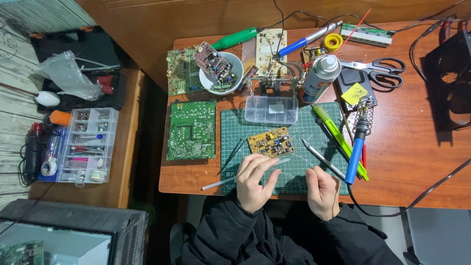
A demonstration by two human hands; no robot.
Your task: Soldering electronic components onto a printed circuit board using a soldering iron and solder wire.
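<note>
Left grip (pixel 253 180) fingers spread, touching the yellow circuit board (pixel 270 142) just above; right grip (pixel 322 189) curled loosely.

place: electronics repair workshop | signs: green printed circuit boards (pixel 191 130), blue-handled soldering iron (pixel 356 152), green gridded cutting mat (pixel 294 172), clear plastic parts organiser (pixel 86 145) | wooden surface (pixel 417 162)
</note>
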